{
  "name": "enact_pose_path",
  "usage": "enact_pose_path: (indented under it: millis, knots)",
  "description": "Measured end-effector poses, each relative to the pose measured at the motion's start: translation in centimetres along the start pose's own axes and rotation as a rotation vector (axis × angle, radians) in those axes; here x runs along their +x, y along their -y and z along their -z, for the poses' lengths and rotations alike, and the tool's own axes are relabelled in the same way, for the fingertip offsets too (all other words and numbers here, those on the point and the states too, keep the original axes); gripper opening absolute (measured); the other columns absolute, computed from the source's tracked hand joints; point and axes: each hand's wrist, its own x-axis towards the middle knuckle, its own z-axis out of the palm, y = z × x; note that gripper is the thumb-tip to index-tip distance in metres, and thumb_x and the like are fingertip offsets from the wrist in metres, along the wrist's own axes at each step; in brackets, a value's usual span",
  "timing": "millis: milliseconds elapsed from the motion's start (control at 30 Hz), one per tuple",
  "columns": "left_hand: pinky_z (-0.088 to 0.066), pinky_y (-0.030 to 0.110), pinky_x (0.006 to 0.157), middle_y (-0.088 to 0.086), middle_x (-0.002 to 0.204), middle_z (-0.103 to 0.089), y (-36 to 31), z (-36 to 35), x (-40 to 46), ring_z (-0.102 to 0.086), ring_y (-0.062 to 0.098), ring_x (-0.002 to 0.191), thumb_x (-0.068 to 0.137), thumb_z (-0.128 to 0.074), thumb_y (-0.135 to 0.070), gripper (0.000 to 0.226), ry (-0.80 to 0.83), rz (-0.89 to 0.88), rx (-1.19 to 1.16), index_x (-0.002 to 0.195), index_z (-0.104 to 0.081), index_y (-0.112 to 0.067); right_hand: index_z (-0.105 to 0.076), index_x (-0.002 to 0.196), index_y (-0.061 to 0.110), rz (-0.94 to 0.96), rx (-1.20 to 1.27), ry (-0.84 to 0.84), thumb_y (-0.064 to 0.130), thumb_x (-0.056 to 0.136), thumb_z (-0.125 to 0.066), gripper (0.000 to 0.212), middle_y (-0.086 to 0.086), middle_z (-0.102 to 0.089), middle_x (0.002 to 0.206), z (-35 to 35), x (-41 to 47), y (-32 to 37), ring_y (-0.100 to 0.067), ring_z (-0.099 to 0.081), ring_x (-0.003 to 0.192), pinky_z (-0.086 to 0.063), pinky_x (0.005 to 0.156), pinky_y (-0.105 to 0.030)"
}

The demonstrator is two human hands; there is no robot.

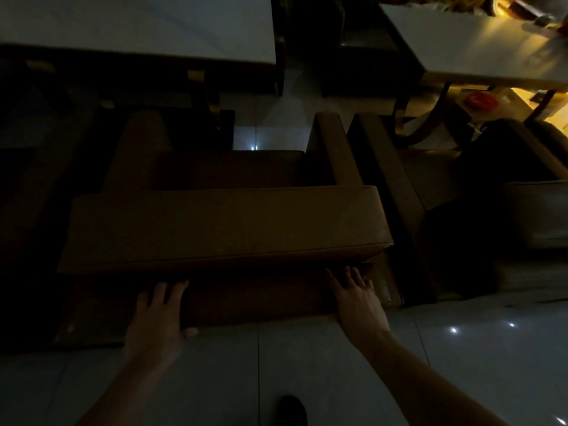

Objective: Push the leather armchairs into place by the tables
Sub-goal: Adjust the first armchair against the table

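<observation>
**A:** Which step are we on?

**B:** The push itself, I'd judge. My left hand (155,318) and right hand (356,299) lie flat, fingers spread and straight, pressed against the back panel of the boxy brown leather armchair (221,229). Nothing is pinched.

**A:** Where does the chair stand?

**B:** Facing the pale rectangular table (138,23), its arms near that edge, with a second brown armchair (396,186) just beside it. Next I'd need an even, straight shove from both palms.
</observation>
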Motion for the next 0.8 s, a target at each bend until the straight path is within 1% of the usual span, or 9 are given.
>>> enact_pose_path:
  millis: [133,267,367,500,567,633,667,733,800]
  knots:
    - [-0.046,0.047,0.102,0.000,0.154,-0.017,0.1,0.6,-0.2,-0.019,0.033,0.142,0.080,-0.072,-0.052,0.095,0.021,-0.019,0.010,0.153,-0.014,-0.036,0.001,0.156,0.024,-0.009,0.057,0.024,0.025,0.095,-0.057,0.084,-0.021,-0.005,0.163,0.7,-0.4,0.2,-0.038,0.001,0.150,-0.016,0.119,-0.053]
    - [-0.045,0.047,0.103,-0.001,0.158,-0.012,0.2,1.3,-0.5,-0.018,0.031,0.144,0.086,-0.064,-0.053,0.089,0.063,-0.031,0.004,0.154,-0.009,-0.037,0.006,0.155,0.024,-0.015,0.087,0.080,0.035,0.093,-0.059,0.091,-0.021,0.005,0.163,0.7,-0.9,0.4,-0.039,0.008,0.149,-0.014,0.119,-0.053]
    - [-0.045,0.047,0.103,-0.002,0.159,-0.012,0.2,1.9,-0.8,-0.020,0.028,0.144,0.088,-0.061,-0.053,0.084,0.072,-0.035,-0.016,0.154,-0.012,-0.038,0.005,0.156,0.023,-0.021,0.122,0.113,0.043,0.092,-0.059,0.093,-0.021,0.006,0.162,1.2,-1.4,0.7,-0.039,0.007,0.149,-0.019,0.119,-0.052]
    - [-0.043,0.047,0.104,-0.003,0.159,-0.015,0.2,2.4,-1.0,-0.022,0.028,0.144,0.087,-0.061,-0.055,0.083,0.102,-0.039,-0.037,0.153,-0.015,-0.037,-0.003,0.156,0.022,-0.041,0.180,0.151,0.044,0.091,-0.060,0.088,-0.020,0.002,0.163,2.2,-2.0,1.3,-0.039,0.002,0.150,-0.027,0.117,-0.049]
    - [-0.043,0.045,0.104,-0.002,0.158,-0.019,0.1,2.7,-1.1,-0.026,0.028,0.142,0.087,-0.060,-0.057,0.081,0.104,-0.037,-0.036,0.153,-0.017,-0.037,-0.018,0.154,0.021,-0.049,0.208,0.157,0.044,0.090,-0.061,0.080,-0.018,-0.006,0.162,2.5,-2.2,1.4,-0.038,-0.005,0.149,-0.029,0.116,-0.046]
    - [-0.043,0.043,0.104,-0.001,0.156,-0.024,0.3,2.8,-1.2,-0.030,0.026,0.140,0.087,-0.058,-0.058,0.078,0.103,-0.033,-0.046,0.152,-0.021,-0.037,-0.034,0.146,0.022,-0.055,0.241,0.150,0.043,0.089,-0.061,0.067,-0.015,-0.024,0.157,2.7,-2.4,1.1,-0.036,-0.022,0.146,-0.037,0.112,-0.044]
    - [-0.044,0.042,0.103,0.000,0.155,-0.026,0.5,2.9,-1.3,-0.032,0.026,0.139,0.088,-0.056,-0.059,0.075,0.103,-0.032,-0.061,0.151,-0.023,-0.037,-0.041,0.141,0.023,-0.063,0.262,0.131,0.042,0.088,-0.061,0.060,-0.012,-0.035,0.151,2.7,-2.6,0.9,-0.034,-0.035,0.140,-0.044,0.105,-0.044]
    - [-0.045,0.040,0.099,0.000,0.151,-0.035,1.0,3.1,-1.5,-0.038,0.025,0.135,0.089,-0.053,-0.061,0.069,0.082,-0.011,-0.082,0.148,-0.028,-0.037,-0.052,0.130,0.028,-0.085,0.301,0.074,0.042,0.087,-0.060,0.046,-0.003,-0.052,0.132,2.9,-2.8,0.2,-0.026,-0.055,0.117,-0.054,0.086,-0.042]
    - [-0.047,0.039,0.094,0.001,0.142,-0.044,1.5,3.2,-1.5,-0.046,0.024,0.127,0.089,-0.050,-0.064,0.064,0.027,0.027,-0.099,0.144,-0.035,-0.036,-0.055,0.121,0.035,-0.120,0.306,0.035,0.045,0.087,-0.056,0.036,0.003,-0.057,0.120,2.8,-3.1,-0.9,-0.019,-0.060,0.101,-0.056,0.075,-0.040]
